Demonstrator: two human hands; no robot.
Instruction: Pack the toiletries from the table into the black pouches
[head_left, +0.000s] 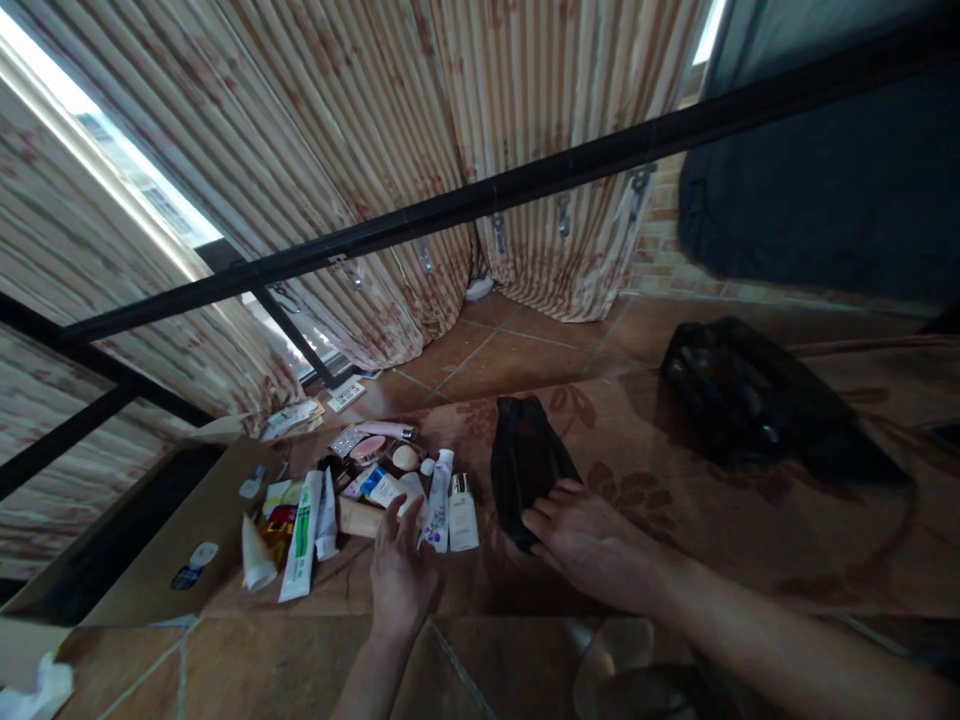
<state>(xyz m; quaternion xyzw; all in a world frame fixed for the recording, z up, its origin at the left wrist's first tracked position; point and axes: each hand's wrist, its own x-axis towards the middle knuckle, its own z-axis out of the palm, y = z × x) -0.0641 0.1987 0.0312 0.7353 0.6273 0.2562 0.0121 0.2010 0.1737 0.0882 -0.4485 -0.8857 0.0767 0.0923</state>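
My right hand (574, 530) grips the near edge of a black pouch (517, 470), whose top gapes. To its left, my left hand (403, 565) hovers at the front of a spread of toiletries, fingers apart and nothing visible in them. Close to those fingers are a white tube with purple print (439, 510) and a white bottle with a silver cap (463, 515). A blue-and-white tube (381, 488), a beige tube (358, 518), a round pink compact (369, 450) and an egg-shaped sponge (405, 458) lie behind. Further left is a green-and-white tube (302, 535).
An open cardboard box (176, 520) stands at the left. A shiny black bag (739, 400) lies on the right of the brown patterned cloth (622, 450). A dark metal rail (420, 215) crosses before the striped curtains (360, 120). Tiled floor (517, 335) shows beyond.
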